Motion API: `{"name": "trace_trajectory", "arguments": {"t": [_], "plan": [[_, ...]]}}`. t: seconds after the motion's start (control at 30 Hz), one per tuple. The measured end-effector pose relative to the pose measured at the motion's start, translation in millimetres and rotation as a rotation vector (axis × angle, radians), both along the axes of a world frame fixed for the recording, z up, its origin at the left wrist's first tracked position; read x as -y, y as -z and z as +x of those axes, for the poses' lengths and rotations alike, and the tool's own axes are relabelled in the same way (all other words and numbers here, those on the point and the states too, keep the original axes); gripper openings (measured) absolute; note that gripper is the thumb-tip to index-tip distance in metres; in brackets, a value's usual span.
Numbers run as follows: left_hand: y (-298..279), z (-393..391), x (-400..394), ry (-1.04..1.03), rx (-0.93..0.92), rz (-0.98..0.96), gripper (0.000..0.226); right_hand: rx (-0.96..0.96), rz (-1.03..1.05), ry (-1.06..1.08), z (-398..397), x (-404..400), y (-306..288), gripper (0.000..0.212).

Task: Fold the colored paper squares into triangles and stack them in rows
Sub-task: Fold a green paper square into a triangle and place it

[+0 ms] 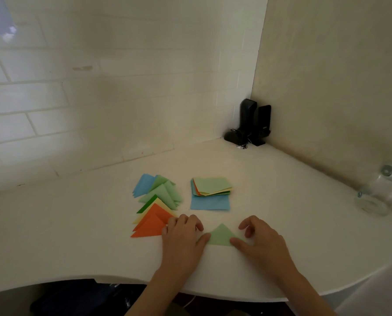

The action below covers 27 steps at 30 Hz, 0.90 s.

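Presently on the white counter: one light green triangle, folded, lying flat near the front edge with its point toward the wall, held at both lower corners. Left hand: palm down, fingers loosely curled, thumb stretched out so that its tip presses the triangle's left corner; nothing is gripped. Right hand: palm down, fingers bent and arched above the counter, thumb pressing on the triangle's right corner; whether the other fingertips touch the paper cannot be told. Left of the hands, a row of folded triangles runs back from the front in overlapping layers: orange ones nearest, just beside the left hand's knuckles, then pale yellow, a sliver of dark green, several light green, and blue ones at the far end. Behind the held triangle, a stack of unfolded squares, light green sheet on top, with yellow, orange and blue edges showing beneath; a blue square at the bottom sticks out toward the front. Far corner, against the tiled wall: a pair of black speakers with a tangle of cable at the base. Right edge of the counter: a clear glass object, blurred, type not discernible.
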<state>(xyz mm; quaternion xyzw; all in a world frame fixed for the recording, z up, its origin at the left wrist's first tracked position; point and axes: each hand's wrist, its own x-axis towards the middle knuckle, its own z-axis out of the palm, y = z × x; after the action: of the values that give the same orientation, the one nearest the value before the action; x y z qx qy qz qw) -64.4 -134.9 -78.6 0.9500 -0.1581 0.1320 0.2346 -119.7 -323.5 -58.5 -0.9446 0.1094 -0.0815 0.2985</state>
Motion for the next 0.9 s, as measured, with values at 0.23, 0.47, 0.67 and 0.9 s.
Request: {"name": "trace_trajectory", "arguments": {"t": [0.23,0.47,0.67,0.9], "plan": [[-10.2,-0.3,-4.1,0.048,-0.013,-0.033,0.008,0.038,0.167,-0.084,-2.2,14.1,3.3,0.022],[-13.3,-25.3,24.9,0.099,0.05,-0.027,0.021,0.081,0.11,-0.038,-7.5,5.9,6.2,0.026],[-20.6,-22.7,35.0,0.049,-0.186,-0.095,0.036,0.089,0.068,-0.054,-10.4,3.3,6.8,0.026],[-24.1,-22.3,11.0,0.128,-0.073,-0.284,0.017,0.19,0.092,-0.049,-8.1,9.0,7.4,0.025]]}}
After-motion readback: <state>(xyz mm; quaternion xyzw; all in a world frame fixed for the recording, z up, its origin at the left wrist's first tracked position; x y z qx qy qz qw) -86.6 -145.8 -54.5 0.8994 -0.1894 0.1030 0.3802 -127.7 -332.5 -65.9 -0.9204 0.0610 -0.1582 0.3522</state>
